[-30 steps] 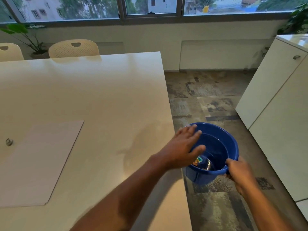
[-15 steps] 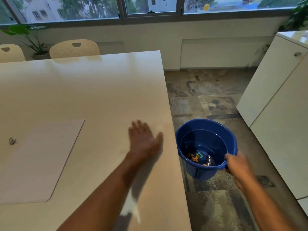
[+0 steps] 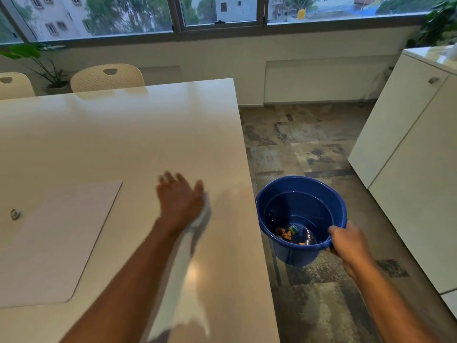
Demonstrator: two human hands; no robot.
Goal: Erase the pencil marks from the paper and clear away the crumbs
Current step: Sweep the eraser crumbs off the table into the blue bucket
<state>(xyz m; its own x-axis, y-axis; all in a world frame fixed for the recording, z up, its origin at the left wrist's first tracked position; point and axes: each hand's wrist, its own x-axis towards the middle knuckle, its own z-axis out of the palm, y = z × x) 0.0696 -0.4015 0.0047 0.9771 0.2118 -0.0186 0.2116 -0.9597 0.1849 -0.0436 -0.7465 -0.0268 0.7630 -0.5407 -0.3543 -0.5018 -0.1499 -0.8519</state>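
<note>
Head view looks down on a white table (image 3: 123,144). Left hand (image 3: 179,198) lies flat on the tabletop near its right edge, fingers spread and blurred, holding nothing. Right hand (image 3: 347,240) grips the near rim of a blue bucket (image 3: 300,219), held just off the table's right edge over the floor (a few small scraps lie in its bottom). Paper (image 3: 57,241) rests on the table left of the left hand, apart from it; crumbs are too small to make out. A small metal object (image 3: 15,214) sits at the paper's left edge.
</note>
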